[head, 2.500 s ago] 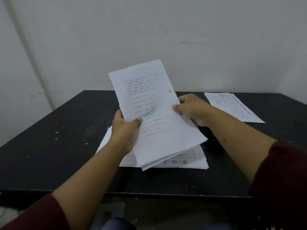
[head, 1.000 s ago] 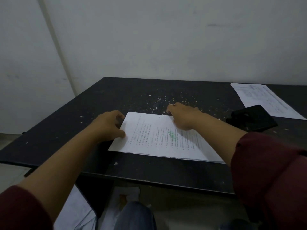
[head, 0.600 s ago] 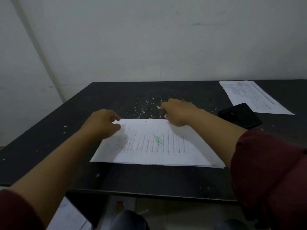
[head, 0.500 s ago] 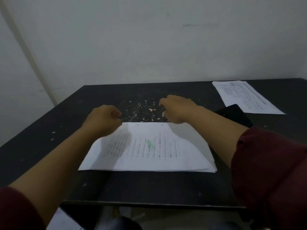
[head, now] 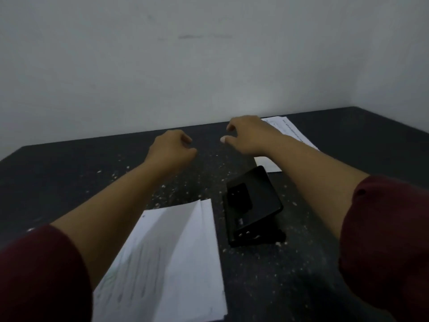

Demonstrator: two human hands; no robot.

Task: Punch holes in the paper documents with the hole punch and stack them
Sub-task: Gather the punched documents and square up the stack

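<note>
A stack of white printed papers [head: 176, 263] lies flat on the black table [head: 58, 173], near its front edge, under my left forearm. The black hole punch [head: 251, 205] stands just right of the stack, untouched. My left hand [head: 171, 151] hovers over the far middle of the table, fingers curled shut with nothing in them. My right hand [head: 246, 133] reaches further back with loosely spread, empty fingers, above the near-left end of a second pile of papers [head: 290, 133] at the back right.
Small white paper punchings [head: 162, 194] are scattered over the table's middle. A plain white wall [head: 209, 66] rises right behind the table's far edge. My dark red sleeves fill the lower corners.
Both hands have let go of the front stack and moved up and away toward the back of the table. The view has shifted, so the stack and punch sit lower in the frame.
</note>
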